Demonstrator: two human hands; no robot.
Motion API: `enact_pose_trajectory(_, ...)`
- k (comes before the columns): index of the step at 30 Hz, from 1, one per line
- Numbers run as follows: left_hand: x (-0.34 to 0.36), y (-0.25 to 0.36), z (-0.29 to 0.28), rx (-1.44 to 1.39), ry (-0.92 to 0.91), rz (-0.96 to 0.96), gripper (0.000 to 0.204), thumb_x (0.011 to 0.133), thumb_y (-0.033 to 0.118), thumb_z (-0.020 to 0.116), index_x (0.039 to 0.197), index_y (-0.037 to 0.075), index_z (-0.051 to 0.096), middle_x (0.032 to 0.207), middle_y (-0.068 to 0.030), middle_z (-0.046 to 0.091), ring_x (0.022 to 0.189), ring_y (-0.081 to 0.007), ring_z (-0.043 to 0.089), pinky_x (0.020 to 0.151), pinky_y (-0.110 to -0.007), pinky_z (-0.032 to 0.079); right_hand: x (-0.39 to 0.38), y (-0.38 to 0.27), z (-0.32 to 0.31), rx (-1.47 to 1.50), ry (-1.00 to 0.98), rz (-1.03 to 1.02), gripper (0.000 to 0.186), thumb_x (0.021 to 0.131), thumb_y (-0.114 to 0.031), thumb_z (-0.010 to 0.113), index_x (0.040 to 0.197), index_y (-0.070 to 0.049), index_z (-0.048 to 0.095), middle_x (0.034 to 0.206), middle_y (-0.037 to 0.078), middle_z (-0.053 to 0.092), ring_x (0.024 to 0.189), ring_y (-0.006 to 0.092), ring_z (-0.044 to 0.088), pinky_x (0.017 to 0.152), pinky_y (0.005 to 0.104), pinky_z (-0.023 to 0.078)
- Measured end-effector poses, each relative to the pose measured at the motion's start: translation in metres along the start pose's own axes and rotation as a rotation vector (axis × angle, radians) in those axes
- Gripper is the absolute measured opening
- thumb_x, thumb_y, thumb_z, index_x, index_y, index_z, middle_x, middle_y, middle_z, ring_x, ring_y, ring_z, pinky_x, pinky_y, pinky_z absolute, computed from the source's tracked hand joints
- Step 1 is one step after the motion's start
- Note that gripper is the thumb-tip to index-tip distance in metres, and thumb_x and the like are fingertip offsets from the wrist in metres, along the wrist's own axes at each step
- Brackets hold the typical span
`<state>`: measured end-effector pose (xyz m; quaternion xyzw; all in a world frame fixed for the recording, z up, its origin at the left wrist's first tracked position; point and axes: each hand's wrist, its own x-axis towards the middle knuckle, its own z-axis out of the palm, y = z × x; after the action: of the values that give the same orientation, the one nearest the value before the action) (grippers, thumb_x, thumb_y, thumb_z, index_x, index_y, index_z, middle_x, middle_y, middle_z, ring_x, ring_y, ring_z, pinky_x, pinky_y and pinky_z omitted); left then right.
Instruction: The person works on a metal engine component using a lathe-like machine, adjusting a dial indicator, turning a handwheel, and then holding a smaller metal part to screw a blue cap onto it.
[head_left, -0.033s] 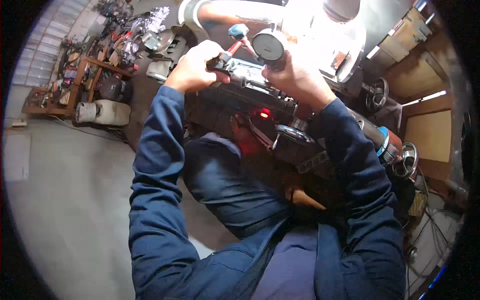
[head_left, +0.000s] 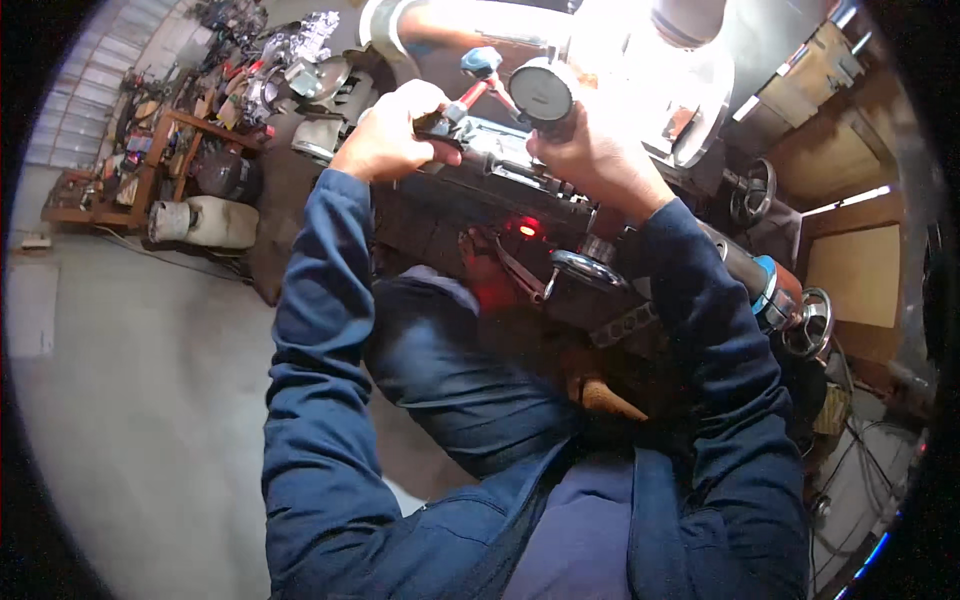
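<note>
Around the view's centre, the left hand (head_left: 392, 135) sits at eleven o'clock, thumb and fingers closed on a dark metal piece (head_left: 432, 127). The right hand (head_left: 605, 160), toward one o'clock, grips the neck of a round-faced grey gauge (head_left: 541, 94), which lies between twelve and one. A red lever with a blue end (head_left: 481, 63) stands at twelve, between the hands; whether it joins the gauge cannot be told. Nearer the centre, a red light (head_left: 527, 228) glows at one, and a chrome handwheel (head_left: 590, 267) sits between two and three.
</note>
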<state>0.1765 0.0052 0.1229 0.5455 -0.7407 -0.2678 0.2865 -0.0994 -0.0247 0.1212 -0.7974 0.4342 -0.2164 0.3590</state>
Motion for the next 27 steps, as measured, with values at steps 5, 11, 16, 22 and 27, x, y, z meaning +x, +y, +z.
enact_pose_trajectory(5, -0.010, 0.004, 0.013, -0.569, 0.083, -0.247, 0.049, 0.069, -0.023, 0.062, 0.113, -0.002, 0.063, 0.112, -0.0103, 0.067, 0.107, -0.0191, 0.065, 0.087, -0.032, 0.059, 0.000, 0.004, -0.002, -0.039, 0.024, -0.030, 0.047, 0.085, -0.029, 0.074, 0.118, 0.002, 0.062, 0.097, 0.013, 0.072, 0.091, 0.0189, 0.067, 0.083, 0.0360, 0.053)
enact_pose_trajectory(11, -0.008, 0.004, 0.002, -0.548, 0.009, -0.199, 0.058, 0.065, -0.028, 0.050, 0.115, -0.001, 0.061, 0.115, -0.0087, 0.065, 0.112, -0.0224, 0.061, 0.084, -0.035, 0.060, -0.002, -0.002, -0.001, -0.019, -0.001, -0.007, 0.040, 0.085, -0.029, 0.074, 0.109, 0.002, 0.067, 0.096, 0.010, 0.073, 0.090, 0.0165, 0.068, 0.082, 0.0337, 0.053)
enact_pose_trajectory(16, -0.001, -0.015, 0.000, -0.337, -0.024, -0.133, 0.053, 0.064, -0.007, 0.084, 0.114, 0.005, 0.069, 0.112, -0.0085, 0.072, 0.106, -0.0186, 0.066, 0.094, -0.031, 0.050, -0.007, -0.022, -0.005, -0.070, -0.055, 0.127, 0.036, 0.083, -0.026, 0.076, 0.103, 0.003, 0.068, 0.087, 0.005, 0.070, 0.080, 0.0094, 0.064, 0.071, 0.0278, 0.052)
enact_pose_trajectory(22, -0.003, -0.018, 0.008, -0.363, 0.040, -0.082, 0.054, 0.063, -0.003, 0.086, 0.114, 0.005, 0.070, 0.107, -0.0071, 0.073, 0.103, -0.0179, 0.066, 0.093, -0.031, 0.050, -0.008, -0.015, -0.001, -0.172, 0.008, 0.136, 0.034, 0.081, -0.022, 0.079, 0.099, 0.004, 0.068, 0.082, 0.003, 0.068, 0.075, 0.0087, 0.062, 0.066, 0.0263, 0.051)
enact_pose_trajectory(27, -0.007, -0.008, 0.003, -0.400, 0.022, -0.095, 0.052, 0.064, -0.003, 0.086, 0.113, 0.005, 0.070, 0.106, -0.0069, 0.073, 0.101, -0.0169, 0.066, 0.090, -0.030, 0.049, -0.009, -0.009, 0.000, -0.117, -0.013, 0.156, 0.031, 0.083, -0.017, 0.077, 0.101, 0.007, 0.067, 0.094, 0.010, 0.074, 0.086, 0.0127, 0.069, 0.075, 0.0276, 0.056)
